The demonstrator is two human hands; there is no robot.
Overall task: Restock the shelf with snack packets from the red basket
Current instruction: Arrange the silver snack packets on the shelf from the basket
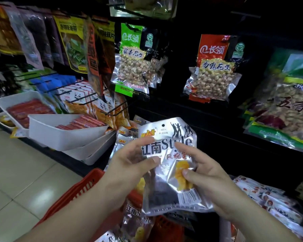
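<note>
A silver snack packet [166, 173] with black lettering and a yellow chip picture is held upright in front of the dark shelf. My left hand [129, 163] grips its left edge, thumb across the front. On the other side my right hand [205, 173] pinches the right edge between thumb and fingers. The red basket [77, 193] sits below my arms, with several more silver packets [136, 217] in it. More of the same packets [128, 135] hang on the shelf just behind the held one.
White trays [59, 135] of red sausages stick out at the left. Peanut packs [131, 63] hang on hooks above, and a red one [212, 69] hangs further right. Bare wire hooks [112, 112] point outward at centre left. More packets [269, 201] lie at the lower right. Tiled floor lies at the left.
</note>
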